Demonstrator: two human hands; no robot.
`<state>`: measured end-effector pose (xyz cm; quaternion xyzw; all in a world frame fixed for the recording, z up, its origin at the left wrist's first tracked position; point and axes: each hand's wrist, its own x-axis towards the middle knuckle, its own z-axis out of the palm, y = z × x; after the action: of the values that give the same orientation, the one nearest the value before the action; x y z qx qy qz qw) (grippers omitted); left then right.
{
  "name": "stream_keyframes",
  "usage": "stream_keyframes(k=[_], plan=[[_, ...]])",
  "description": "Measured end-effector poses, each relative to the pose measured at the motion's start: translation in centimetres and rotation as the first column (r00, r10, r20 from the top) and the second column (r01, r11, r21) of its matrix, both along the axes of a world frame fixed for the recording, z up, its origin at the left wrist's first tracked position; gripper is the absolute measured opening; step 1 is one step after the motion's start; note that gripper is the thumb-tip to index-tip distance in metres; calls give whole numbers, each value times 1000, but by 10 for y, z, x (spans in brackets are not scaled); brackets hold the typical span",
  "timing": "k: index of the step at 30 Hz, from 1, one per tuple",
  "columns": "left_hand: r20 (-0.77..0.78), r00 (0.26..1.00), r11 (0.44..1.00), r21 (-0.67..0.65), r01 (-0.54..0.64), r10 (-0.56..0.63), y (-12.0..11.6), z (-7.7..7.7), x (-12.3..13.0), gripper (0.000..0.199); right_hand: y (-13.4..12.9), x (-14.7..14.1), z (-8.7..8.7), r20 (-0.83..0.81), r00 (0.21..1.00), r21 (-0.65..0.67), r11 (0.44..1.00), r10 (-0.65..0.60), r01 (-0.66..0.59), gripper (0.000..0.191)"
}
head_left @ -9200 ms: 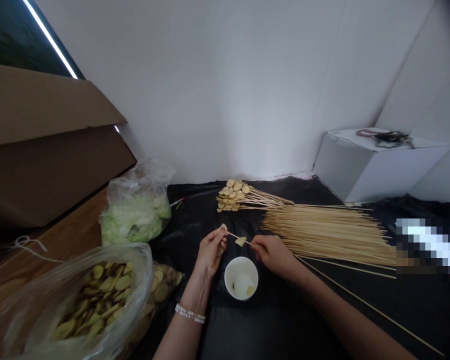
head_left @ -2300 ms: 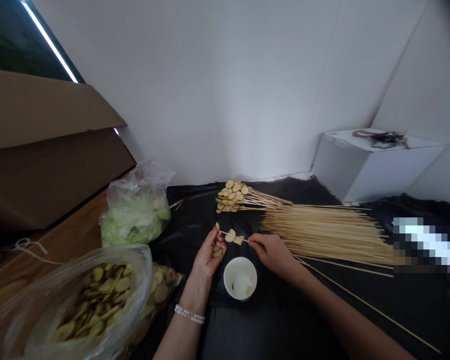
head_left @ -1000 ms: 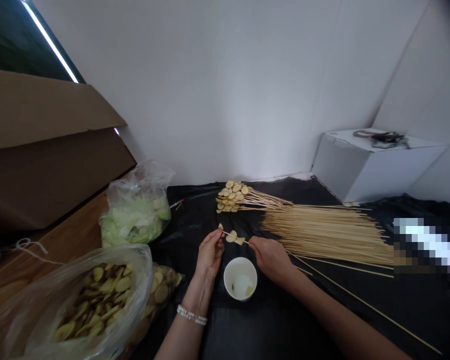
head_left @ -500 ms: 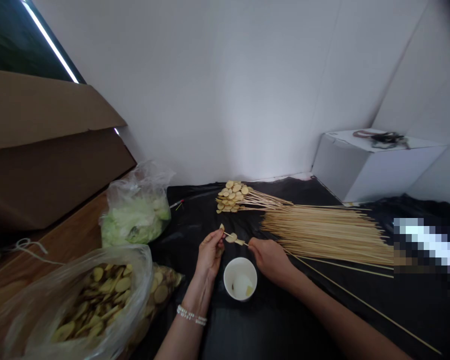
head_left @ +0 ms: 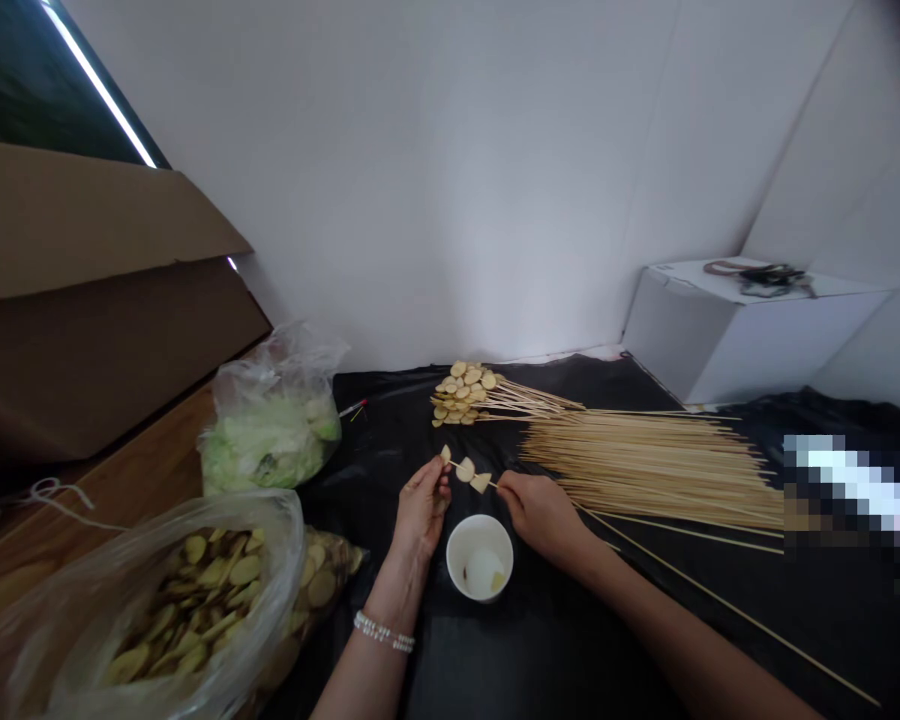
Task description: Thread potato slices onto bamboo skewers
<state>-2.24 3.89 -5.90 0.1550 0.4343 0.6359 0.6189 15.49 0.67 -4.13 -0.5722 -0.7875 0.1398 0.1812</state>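
Pinching a pale slice (head_left: pixel 445 455) in the left hand (head_left: pixel 422 500), gripping a skewer (head_left: pixel 494 485) in the right hand (head_left: pixel 532 508) (above the white cup (head_left: pixel 480 535)).

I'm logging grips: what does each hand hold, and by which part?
Right hand: the skewer, just behind its slices. Left hand: end slice, by its edge.

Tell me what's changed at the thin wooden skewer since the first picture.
The thin wooden skewer has gained a pale round slice, left of the pale pointed slice. The left hand pinches another pale slice near the tip and the right hand grips the shaft, both as before. The white round bowl and long wooden sticks stayed put.
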Motion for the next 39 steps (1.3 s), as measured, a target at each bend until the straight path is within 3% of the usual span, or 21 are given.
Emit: stream_keyframes(k=[7,14,23,30,39], plan=[[19,998,998,17,-61,60,2,2,-6,6,1,2,0,-79,997,9,1000,12,-12,15],[-31,996,996,34,-80,81,3,4,-8,13,-4,-2,1,67,998,36,999,15,-18,21],[-93,993,997,43,-68,72,1,5,-6,19,-9,-5,4,137,990,130,992,-16,-2,22],[-85,995,999,30,-45,48,1,5,-6,20,-7,-4,2,85,996,30,999,36,-39,21],[-95,995,999,17,-32,34,0,5,-4,19,-7,-4,2,81,997,46,999,-18,15,19]])
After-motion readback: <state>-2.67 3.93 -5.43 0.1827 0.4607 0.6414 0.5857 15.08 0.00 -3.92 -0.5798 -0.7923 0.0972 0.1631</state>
